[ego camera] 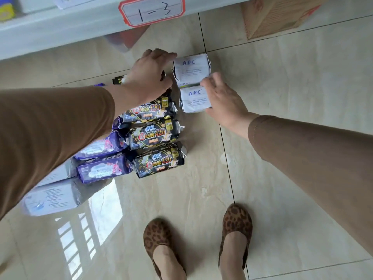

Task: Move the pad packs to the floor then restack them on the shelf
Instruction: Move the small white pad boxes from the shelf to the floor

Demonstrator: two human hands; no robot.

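Pad packs lie grouped on the tiled floor (282,98), just below the shelf edge (50,31).

Counts:
- White "ABC" packs: two. The far ABC pack (190,68) sits nearest the shelf; the near ABC pack (194,101) lies just in front of it, the two touching end to end.
- Black "420" packs: three in full view in a column, top black pack (149,110), middle black pack (153,134), bottom black pack (159,161), each touching the next. A fourth black pack (119,79) shows only as a corner behind the left wrist.
- Purple packs: two clearly seen, upper purple pack (101,146) and lower purple pack (104,168), just left of the black column. More purple shows behind the left sleeve; count there cannot be told.
- Pale grey-white packs: at least two at lower left, one large pale pack (52,197) plain, another mostly hidden by the sleeve.

Hands:
- Left hand (149,73): fingers extended toward the far ABC pack, tips at its left edge. Palm lies over the head of the black column; whether it grips anything underneath cannot be told.
- Right hand (222,100): fingers curled on the right side of the near ABC pack, fingertips at the seam between the two white packs.

Also present: a red-bordered shelf label (151,10) reading "1-3", a cardboard box (272,17) on the floor at upper right, two leopard-print shoes (237,221).
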